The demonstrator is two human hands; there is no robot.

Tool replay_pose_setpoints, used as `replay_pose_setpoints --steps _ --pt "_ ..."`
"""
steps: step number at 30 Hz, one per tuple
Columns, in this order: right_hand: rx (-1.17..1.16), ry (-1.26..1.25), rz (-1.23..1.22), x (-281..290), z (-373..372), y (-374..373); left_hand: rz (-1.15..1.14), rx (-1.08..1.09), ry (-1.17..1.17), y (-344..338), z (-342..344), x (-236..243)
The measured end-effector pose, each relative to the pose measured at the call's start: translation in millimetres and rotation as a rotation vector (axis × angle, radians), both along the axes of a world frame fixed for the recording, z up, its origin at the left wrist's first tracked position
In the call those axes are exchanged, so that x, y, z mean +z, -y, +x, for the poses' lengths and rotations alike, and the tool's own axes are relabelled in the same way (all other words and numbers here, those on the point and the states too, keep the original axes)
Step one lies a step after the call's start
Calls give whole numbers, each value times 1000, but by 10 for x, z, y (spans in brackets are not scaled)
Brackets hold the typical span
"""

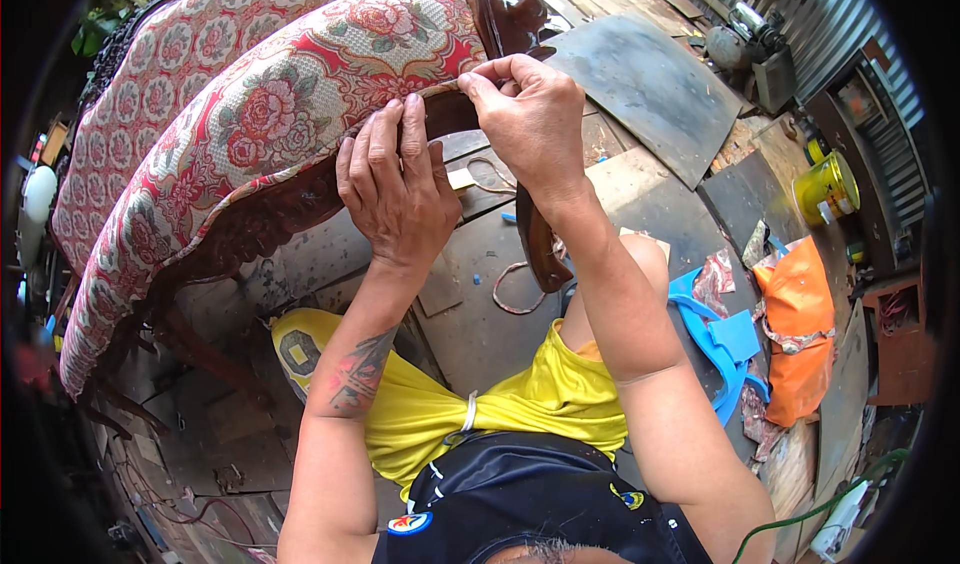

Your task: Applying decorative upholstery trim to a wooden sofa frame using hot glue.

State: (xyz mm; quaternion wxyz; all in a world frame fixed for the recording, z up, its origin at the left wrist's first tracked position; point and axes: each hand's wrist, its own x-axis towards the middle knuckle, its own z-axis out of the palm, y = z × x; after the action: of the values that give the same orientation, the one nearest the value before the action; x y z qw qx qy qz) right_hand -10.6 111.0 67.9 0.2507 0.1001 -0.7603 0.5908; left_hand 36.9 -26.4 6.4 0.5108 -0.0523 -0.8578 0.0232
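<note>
Floral upholstery (270,114) lies over the carved wooden frame (270,214). Left hand (400,189): fingers extended, resting on the upholstery's edge along the frame. Right hand (535,119): thumb and forefinger closed, apparently pinching that edge. Ideally, apply even tension, following the frame's curve.

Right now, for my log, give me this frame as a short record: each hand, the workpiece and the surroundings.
Left hand: fingers extended, fingertips resting at the lower border of the floral upholstery
Right hand: thumb and index finger at the upholstery's edge; exact grip unclear
Workpiece: red-and-cream floral upholstery over a dark wooden frame
Right side: blue item beside an orange item; yellow can farther up
Beyond right hand: flat grey panel
</note>
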Motion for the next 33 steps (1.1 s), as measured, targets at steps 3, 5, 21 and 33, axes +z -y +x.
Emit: replay_pose_setpoints --steps 3,5,21,33 --pt "15 29 -14 4 10 -1 3 6 0 -41 1 -7" --pt "8 -32 -1 -52 -21 14 2 9 5 -55 -12 -6" --pt "-77 -159 207 -187 -26 -395 -56 -42 7 -236 -202 -56" --pt "-91 -97 222 -186 -33 -343 -4 -81 22 -284 -178 -5"
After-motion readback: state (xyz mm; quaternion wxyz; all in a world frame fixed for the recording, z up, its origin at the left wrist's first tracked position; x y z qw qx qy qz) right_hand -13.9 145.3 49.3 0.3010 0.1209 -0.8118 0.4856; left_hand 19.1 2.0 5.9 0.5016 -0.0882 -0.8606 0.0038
